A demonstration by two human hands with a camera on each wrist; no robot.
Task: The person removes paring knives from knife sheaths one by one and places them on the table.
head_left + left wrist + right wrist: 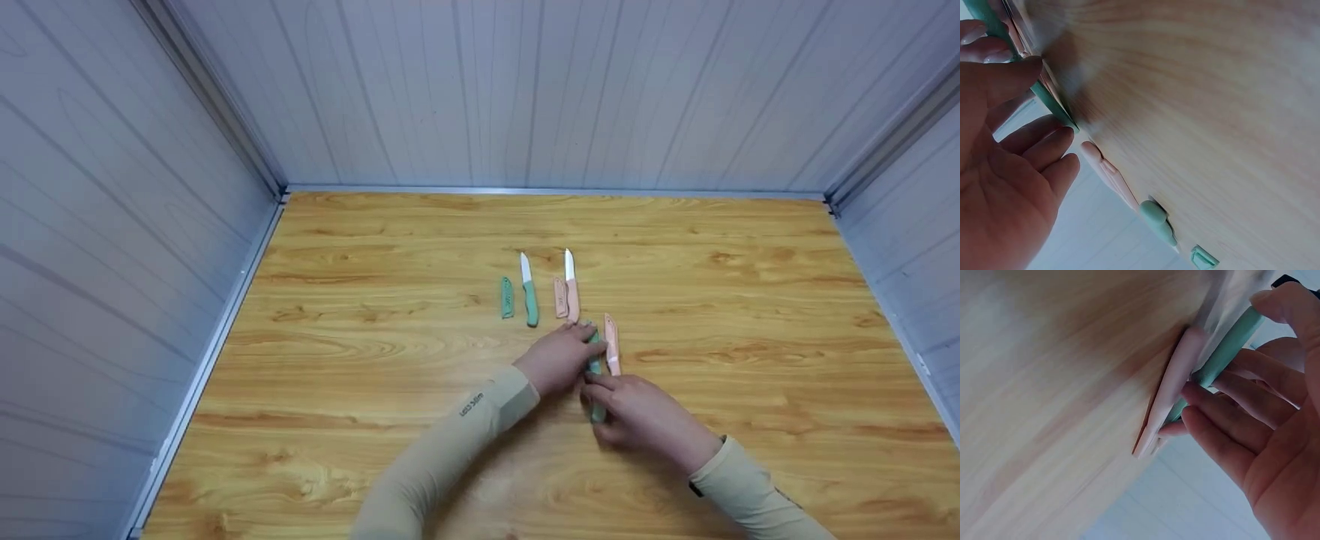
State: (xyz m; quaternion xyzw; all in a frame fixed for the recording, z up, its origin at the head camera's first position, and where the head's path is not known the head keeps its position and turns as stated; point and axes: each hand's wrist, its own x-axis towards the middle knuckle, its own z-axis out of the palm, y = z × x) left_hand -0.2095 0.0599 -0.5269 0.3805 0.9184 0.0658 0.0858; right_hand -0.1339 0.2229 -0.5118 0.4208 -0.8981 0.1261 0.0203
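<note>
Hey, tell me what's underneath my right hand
Under your right hand, the right wrist view shows a green knife in its grip and a pink knife beside that. The hand covers part of the green knife, so that stretch can't be seen.

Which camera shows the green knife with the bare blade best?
The head view: the whole green knife shows there, blade and handle. The left wrist view shows mainly its handle; the right wrist view doesn't show it.

In front of me, a yellow-brown, wood-grained desk point(337, 300) meets pale grey-blue, dark-streaked panel walls point(495, 90) at its back, left and right. A thin silvery strip point(555, 192) lines its far edge; straight grey posts point(214, 101) mark both far corners.
</note>
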